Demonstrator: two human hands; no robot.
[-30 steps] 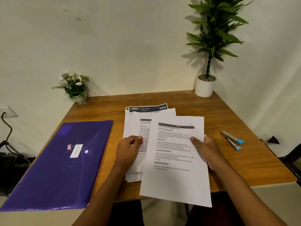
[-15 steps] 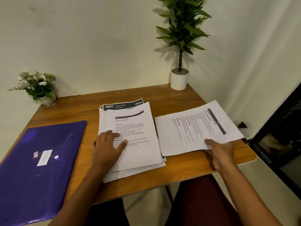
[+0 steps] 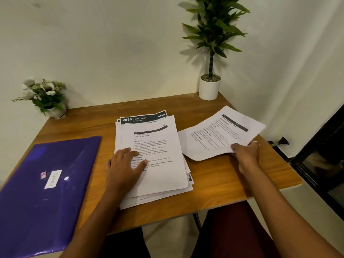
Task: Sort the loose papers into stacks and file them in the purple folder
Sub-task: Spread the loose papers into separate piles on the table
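Desk (image 3: 214, 175): left hand (image 3: 123, 165) flat on paper stack (image 3: 160, 175), sheet (image 3: 214, 138) pinched in right hand (image 3: 245, 153)

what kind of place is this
Most likely a small study or home-office corner: a wooden desk set into a corner of plain walls, a stack of printed papers beside a purple folder, and a potted plant at the back.

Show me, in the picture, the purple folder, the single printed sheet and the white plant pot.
purple folder (image 3: 37, 211): head view, middle of its cover.
single printed sheet (image 3: 219, 135): head view, middle of its printed face.
white plant pot (image 3: 209, 89): head view, front wall.
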